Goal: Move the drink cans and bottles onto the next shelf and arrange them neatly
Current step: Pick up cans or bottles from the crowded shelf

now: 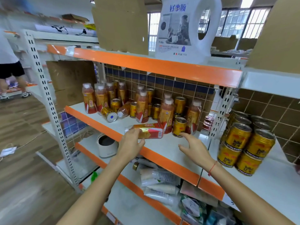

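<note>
**Fallen bottle lies crosswise, under your left hand**

The fallen bottle [146,130] lies on its side near the front edge of the middle shelf [172,143], long axis running left to right across your reach, cap end to the left. Your left hand [131,143] is the nearer one: its fingers drape over the cap end and the thumb sits under the body, a loose hold not yet closed. Your right hand [194,148] hovers spread and empty, forefinger reaching toward the gold can [179,126] standing just beside the bottle's base. The stacked cans [243,145] stand on the next shelf [276,179] to your right, so the carry probably goes rightward.
</note>
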Demonstrator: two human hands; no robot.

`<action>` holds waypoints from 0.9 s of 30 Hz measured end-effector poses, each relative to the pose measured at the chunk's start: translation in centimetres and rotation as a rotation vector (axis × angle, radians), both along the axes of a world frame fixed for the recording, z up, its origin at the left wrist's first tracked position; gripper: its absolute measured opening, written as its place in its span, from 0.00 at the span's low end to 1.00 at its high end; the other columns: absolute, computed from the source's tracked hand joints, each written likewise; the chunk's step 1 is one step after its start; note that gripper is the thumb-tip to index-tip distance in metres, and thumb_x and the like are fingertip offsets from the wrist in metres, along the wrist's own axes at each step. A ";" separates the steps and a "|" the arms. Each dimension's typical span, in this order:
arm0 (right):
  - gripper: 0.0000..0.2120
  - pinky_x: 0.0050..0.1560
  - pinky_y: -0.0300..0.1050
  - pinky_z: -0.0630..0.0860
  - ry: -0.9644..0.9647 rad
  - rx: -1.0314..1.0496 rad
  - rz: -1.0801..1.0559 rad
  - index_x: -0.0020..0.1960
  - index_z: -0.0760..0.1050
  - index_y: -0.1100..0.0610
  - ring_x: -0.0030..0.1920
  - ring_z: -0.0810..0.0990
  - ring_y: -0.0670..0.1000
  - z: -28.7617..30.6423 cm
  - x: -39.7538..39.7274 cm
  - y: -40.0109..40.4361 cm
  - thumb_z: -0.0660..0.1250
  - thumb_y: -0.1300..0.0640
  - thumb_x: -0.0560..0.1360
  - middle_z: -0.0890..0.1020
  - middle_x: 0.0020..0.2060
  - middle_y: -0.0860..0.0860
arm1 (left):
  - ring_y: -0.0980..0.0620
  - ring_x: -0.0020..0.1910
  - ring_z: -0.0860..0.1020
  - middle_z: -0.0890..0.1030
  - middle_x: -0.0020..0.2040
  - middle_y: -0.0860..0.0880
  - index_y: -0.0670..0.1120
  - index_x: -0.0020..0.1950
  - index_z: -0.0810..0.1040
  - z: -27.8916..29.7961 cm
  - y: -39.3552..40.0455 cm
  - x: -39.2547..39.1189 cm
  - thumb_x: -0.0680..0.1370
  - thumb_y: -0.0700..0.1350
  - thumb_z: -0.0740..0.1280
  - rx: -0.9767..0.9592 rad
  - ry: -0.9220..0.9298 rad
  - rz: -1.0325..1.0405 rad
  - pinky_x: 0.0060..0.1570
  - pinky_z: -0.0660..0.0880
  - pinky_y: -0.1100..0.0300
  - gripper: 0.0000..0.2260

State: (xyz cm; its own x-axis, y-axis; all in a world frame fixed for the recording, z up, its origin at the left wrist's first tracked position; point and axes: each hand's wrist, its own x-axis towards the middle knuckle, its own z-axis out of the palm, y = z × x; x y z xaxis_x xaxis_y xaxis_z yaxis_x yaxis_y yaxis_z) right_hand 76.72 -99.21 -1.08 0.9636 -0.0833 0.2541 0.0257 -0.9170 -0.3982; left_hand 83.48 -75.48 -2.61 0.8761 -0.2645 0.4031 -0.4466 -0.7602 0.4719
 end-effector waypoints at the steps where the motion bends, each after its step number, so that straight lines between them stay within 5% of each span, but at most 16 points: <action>1: 0.24 0.62 0.46 0.69 0.011 -0.003 -0.012 0.71 0.66 0.56 0.66 0.71 0.54 0.0 0.4 -0.3 0.64 0.55 0.76 0.73 0.67 0.53 | 0.44 0.58 0.75 0.78 0.59 0.45 0.43 0.63 0.73 0.0 0.0 0.6 0.78 0.46 0.64 0.003 0.003 -0.001 0.54 0.73 0.51 0.15; 7: 0.23 0.61 0.46 0.70 0.048 0.005 -0.104 0.70 0.67 0.56 0.64 0.73 0.55 -0.2 3.8 -0.5 0.65 0.55 0.76 0.74 0.66 0.54 | 0.46 0.59 0.74 0.76 0.61 0.46 0.45 0.66 0.71 0.5 0.4 5.9 0.78 0.46 0.63 0.013 0.023 -0.047 0.57 0.71 0.51 0.17; 12: 0.12 0.46 0.48 0.75 0.028 0.021 -0.184 0.57 0.74 0.55 0.50 0.77 0.56 -0.4 7.4 0.9 0.66 0.54 0.74 0.79 0.51 0.56 | 0.45 0.58 0.75 0.76 0.61 0.46 0.46 0.65 0.71 1.3 1.9 11.4 0.78 0.47 0.62 0.017 0.027 -0.092 0.53 0.72 0.51 0.15; 16: 0.13 0.41 0.47 0.72 0.014 0.045 -0.248 0.59 0.74 0.55 0.47 0.77 0.56 -0.3 9.2 1.8 0.66 0.55 0.74 0.79 0.49 0.56 | 0.45 0.61 0.73 0.75 0.62 0.44 0.44 0.67 0.70 1.7 3.4 15.0 0.79 0.46 0.63 0.023 0.045 -0.145 0.56 0.72 0.50 0.17; 27: 0.15 0.43 0.45 0.71 0.021 0.101 -0.358 0.61 0.74 0.53 0.49 0.77 0.56 -1.2 10.2 1.9 0.67 0.56 0.74 0.79 0.51 0.56 | 0.47 0.59 0.74 0.76 0.62 0.46 0.45 0.66 0.71 0.2 3.2 18.8 0.78 0.47 0.63 -0.009 0.106 -0.184 0.55 0.73 0.53 0.16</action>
